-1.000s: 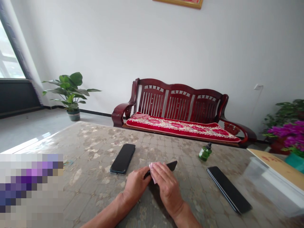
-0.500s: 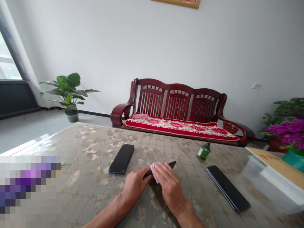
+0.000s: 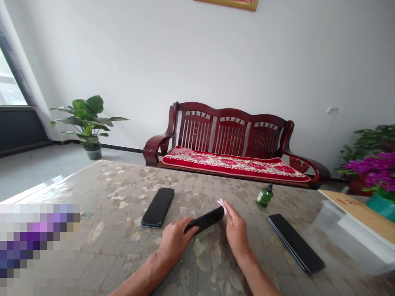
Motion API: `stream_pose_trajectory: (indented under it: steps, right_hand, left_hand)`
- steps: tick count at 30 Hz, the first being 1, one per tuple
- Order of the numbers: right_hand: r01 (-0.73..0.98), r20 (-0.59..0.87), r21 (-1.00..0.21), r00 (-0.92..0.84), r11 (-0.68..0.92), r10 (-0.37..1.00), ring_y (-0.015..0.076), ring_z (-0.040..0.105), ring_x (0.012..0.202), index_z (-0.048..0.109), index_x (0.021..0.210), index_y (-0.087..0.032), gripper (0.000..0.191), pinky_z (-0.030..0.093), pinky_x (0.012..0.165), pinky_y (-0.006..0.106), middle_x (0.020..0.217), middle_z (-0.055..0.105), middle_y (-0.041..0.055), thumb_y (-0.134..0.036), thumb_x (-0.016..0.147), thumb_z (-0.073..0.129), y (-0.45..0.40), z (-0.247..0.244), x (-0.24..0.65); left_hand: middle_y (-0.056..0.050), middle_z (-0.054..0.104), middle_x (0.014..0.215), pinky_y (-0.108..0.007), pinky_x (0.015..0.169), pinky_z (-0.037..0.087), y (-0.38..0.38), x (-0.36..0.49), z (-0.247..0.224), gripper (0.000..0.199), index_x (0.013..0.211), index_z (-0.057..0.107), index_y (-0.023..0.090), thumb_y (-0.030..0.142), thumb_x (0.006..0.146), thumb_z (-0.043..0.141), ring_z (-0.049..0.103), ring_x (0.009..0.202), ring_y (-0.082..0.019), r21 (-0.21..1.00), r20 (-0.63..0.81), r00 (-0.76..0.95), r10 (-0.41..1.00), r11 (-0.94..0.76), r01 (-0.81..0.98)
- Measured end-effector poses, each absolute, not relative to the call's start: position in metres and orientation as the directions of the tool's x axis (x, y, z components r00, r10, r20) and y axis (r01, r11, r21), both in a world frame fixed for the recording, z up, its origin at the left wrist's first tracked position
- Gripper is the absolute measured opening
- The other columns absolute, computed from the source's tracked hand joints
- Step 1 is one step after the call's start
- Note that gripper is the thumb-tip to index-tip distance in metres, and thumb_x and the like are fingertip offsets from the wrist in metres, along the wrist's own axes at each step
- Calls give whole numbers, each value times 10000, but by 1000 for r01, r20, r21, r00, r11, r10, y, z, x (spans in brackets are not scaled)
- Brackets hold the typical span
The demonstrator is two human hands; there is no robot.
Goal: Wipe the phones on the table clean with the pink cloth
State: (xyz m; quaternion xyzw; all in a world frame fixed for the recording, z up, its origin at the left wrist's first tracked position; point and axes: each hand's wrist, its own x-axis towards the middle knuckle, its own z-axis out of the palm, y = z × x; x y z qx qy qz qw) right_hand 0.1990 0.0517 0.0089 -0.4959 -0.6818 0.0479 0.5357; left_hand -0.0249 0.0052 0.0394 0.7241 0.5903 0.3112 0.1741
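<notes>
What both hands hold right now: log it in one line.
left hand: gripping black phone | right hand: holding pink cloth at phone's right end | table: second phone, third phone, green bottle

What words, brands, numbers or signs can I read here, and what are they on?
No text is readable for certain.
Green bottle: pale label, too small to read.
Tan sheet at right: reddish marks, perhaps writing, too blurred to read.
Held phone, left phone, right phone: no lettering visible.
</notes>
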Motion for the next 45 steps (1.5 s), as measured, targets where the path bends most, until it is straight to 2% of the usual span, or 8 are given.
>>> stream_pose_trajectory:
  steps: [4, 8, 13, 18, 23, 27, 36, 45]
  right_hand:
    - [461, 516, -798, 188, 389, 836, 248, 685, 1016, 698, 1148, -208, 354, 549, 892, 388, 1109, 722, 79, -353, 900, 492, 55, 5, 201]
    - [195, 263, -957, 258, 217, 929, 268, 688, 930, 751, 1025, -202, 355, 553, 829, 377, 1000, 752, 68, -409, 771, 616, 57, 9, 206]
    - [25, 118, -993, 292, 115, 949, 236, 687, 678, 748, 977, -128, 433, 558, 582, 314, 813, 755, 77, -449, 719, 615, 59, 9, 214]
    - [-40, 77, -994, 363, 98, 929, 243, 698, 755, 712, 1019, -105, 447, 552, 614, 299, 902, 754, 101, -409, 718, 581, 57, 3, 213]
    - [26, 165, -985, 385, 168, 908, 258, 662, 997, 693, 1069, -136, 442, 516, 857, 342, 1079, 725, 108, -395, 739, 553, 59, 0, 209]
    - [160, 245, -967, 358, 200, 901, 259, 637, 1055, 719, 1013, -173, 383, 444, 976, 376, 1081, 726, 95, -379, 748, 534, 61, 2, 209]
    - [368, 312, -906, 247, 209, 917, 259, 669, 999, 737, 978, -192, 381, 488, 929, 378, 1035, 740, 91, -318, 749, 460, 64, 5, 207]
    - [423, 322, -877, 171, 226, 931, 238, 687, 933, 752, 934, -201, 382, 515, 868, 351, 966, 757, 69, -269, 745, 427, 80, 9, 205]
  left_hand:
    - [14, 735, 850, -196, 683, 457, 2, -25, 38, 137, 966, 691, 256, 281, 909, 569, 699, 805, -177, 617, 268, 180, 946, -312, 722]
    - [8, 734, 1009, -198, 792, 496, -4, -21, 37, 233, 1130, 650, 289, 260, 932, 529, 699, 908, -176, 589, 305, 316, 898, -439, 678]
    - [-39, 662, 1225, -275, 949, 497, -14, -9, 31, 372, 1260, 574, 273, 171, 903, 547, 645, 1083, -202, 420, 350, 462, 815, -578, 700]
    - [-89, 604, 1309, -368, 1011, 477, -16, 1, 23, 483, 1310, 521, 210, 112, 848, 615, 581, 1181, -245, 255, 335, 555, 762, -640, 725]
    - [-108, 572, 1346, -396, 1016, 475, -17, 4, 26, 601, 1341, 491, 200, 74, 785, 682, 563, 1197, -272, 142, 248, 615, 748, -656, 741]
    - [-129, 559, 1357, -417, 993, 490, -22, 5, 26, 613, 1371, 458, 179, 112, 811, 697, 563, 1191, -288, 61, 224, 652, 724, -678, 732]
    - [-125, 558, 1359, -413, 958, 511, -32, 2, 44, 425, 1359, 462, 134, 135, 941, 539, 551, 1202, -300, -61, 196, 756, 625, -761, 646]
    - [-117, 569, 1342, -371, 945, 513, -38, 4, 42, 350, 1331, 479, 121, 158, 983, 466, 559, 1192, -275, -136, 269, 819, 506, -822, 553]
